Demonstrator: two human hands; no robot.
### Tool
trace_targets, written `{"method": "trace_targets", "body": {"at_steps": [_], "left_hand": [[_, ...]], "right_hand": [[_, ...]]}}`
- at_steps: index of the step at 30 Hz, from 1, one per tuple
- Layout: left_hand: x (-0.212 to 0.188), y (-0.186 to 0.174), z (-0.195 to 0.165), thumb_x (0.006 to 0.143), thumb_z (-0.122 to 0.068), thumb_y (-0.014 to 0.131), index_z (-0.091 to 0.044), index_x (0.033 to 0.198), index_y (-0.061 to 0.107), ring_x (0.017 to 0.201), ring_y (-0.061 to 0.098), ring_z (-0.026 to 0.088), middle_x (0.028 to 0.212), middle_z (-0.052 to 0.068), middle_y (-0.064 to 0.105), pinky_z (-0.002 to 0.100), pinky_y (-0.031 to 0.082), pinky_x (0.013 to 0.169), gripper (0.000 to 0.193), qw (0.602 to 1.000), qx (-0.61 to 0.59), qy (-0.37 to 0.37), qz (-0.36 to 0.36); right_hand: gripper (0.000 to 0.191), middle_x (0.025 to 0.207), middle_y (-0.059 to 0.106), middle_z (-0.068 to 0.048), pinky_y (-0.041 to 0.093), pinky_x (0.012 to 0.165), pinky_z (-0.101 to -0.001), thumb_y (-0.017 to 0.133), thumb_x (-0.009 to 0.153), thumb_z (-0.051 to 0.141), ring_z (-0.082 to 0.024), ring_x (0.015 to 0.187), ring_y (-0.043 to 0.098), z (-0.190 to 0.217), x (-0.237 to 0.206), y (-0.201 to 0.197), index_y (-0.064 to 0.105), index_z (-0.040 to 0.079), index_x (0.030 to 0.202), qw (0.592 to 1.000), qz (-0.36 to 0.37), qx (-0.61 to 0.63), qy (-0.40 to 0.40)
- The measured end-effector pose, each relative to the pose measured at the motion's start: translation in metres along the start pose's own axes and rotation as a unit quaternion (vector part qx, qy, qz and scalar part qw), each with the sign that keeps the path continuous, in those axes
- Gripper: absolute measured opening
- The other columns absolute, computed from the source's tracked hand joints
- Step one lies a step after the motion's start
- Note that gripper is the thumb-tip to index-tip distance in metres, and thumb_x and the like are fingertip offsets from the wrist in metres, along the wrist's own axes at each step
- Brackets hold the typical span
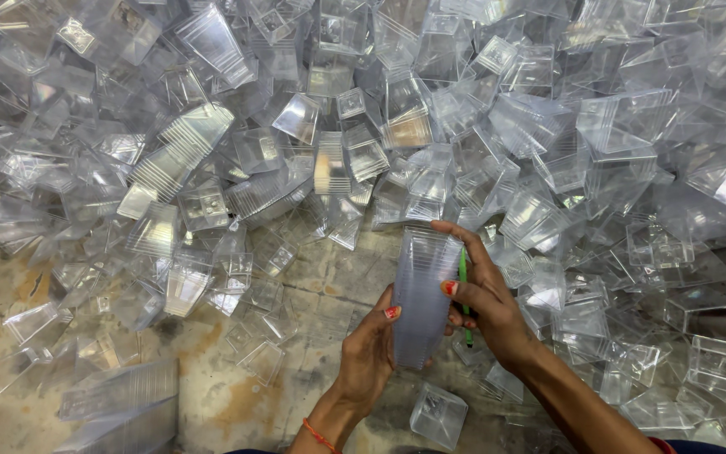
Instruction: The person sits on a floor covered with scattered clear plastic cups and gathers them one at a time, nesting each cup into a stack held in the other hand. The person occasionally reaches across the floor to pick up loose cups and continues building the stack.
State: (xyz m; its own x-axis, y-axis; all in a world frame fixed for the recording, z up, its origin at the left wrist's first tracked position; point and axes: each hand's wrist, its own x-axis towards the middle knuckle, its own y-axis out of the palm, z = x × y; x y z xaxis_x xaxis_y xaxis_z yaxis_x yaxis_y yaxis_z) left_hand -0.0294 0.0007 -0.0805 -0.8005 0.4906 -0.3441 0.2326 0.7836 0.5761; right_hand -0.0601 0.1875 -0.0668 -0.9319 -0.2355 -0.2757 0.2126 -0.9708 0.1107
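We see a tall nested stack of clear plastic cups [420, 294] held between our hands, above the stained concrete floor [329, 290]; a heap of loose clear plastic cups [363, 109] lies behind and right.

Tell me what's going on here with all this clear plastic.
A person holds a nested stack of clear plastic cups upright in both hands: the left hand steadies its lower side, the right hand wraps the upper part. The right hand also grips a green pen. A big heap of loose cups covers the stained floor ahead.
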Motion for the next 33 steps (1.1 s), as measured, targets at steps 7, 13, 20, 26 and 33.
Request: {"method": "trace_targets", "body": {"at_steps": [7, 13, 20, 26, 33], "left_hand": [[0.001, 0.0, 0.002, 0.087, -0.053, 0.044, -0.008, 0.147, 0.046, 0.108, 0.07, 0.02, 0.114, 0.01, 0.072, 0.032, 0.055, 0.074, 0.075, 1.0, -0.001, 0.0, -0.004], [0.002, 0.001, 0.003, 0.086, -0.053, 0.043, -0.008, 0.146, 0.047, 0.106, 0.073, 0.02, 0.109, 0.01, 0.074, 0.033, 0.057, 0.075, 0.075, 1.0, 0.007, -0.001, -0.012], [0.0, 0.001, 0.0, 0.089, -0.057, 0.04, -0.008, 0.143, 0.048, 0.105, 0.072, 0.019, 0.109, 0.01, 0.074, 0.034, 0.056, 0.075, 0.073, 1.0, 0.0, 0.0, -0.021], [0.0, -0.002, 0.001, 0.093, -0.055, 0.043, -0.005, 0.141, 0.049, 0.109, 0.071, 0.021, 0.11, 0.011, 0.073, 0.034, 0.056, 0.09, 0.069, 1.0, -0.014, 0.024, -0.001], [0.004, -0.005, 0.015, 0.091, -0.042, 0.044, -0.014, 0.14, 0.049, 0.111, 0.068, 0.019, 0.121, 0.008, 0.069, 0.043, 0.058, 0.087, 0.057, 0.993, -0.102, -0.029, -0.056]], "right_hand": [[0.083, 0.077, 0.054, -0.003, 0.037, 0.046, -0.0238, 0.057, 0.077, 0.025, -0.008, 0.053, 0.048, 0.001, 0.001, 0.0, 0.031, 0.015, 0.156, 1.0, -0.003, 0.0, 0.005], [0.083, 0.076, 0.054, -0.003, 0.036, 0.046, -0.0241, 0.056, 0.077, 0.023, -0.008, 0.052, 0.048, 0.0, 0.0, 0.0, 0.031, 0.014, 0.156, 1.0, 0.0, 0.0, 0.002], [0.083, 0.072, 0.053, -0.003, 0.037, 0.048, -0.0242, 0.057, 0.077, 0.024, -0.008, 0.053, 0.049, 0.002, 0.0, 0.004, 0.032, 0.014, 0.156, 1.0, 0.003, -0.004, 0.001], [0.084, 0.077, 0.055, -0.001, 0.036, 0.048, -0.0241, 0.057, 0.075, 0.025, -0.008, 0.054, 0.049, 0.005, 0.001, 0.005, 0.033, 0.015, 0.155, 1.0, -0.006, -0.01, 0.012], [0.082, 0.07, 0.046, -0.002, 0.035, 0.049, -0.0252, 0.058, 0.081, 0.03, -0.009, 0.053, 0.044, 0.009, 0.0, 0.007, 0.036, 0.021, 0.16, 0.997, -0.022, -0.052, 0.048]]}}
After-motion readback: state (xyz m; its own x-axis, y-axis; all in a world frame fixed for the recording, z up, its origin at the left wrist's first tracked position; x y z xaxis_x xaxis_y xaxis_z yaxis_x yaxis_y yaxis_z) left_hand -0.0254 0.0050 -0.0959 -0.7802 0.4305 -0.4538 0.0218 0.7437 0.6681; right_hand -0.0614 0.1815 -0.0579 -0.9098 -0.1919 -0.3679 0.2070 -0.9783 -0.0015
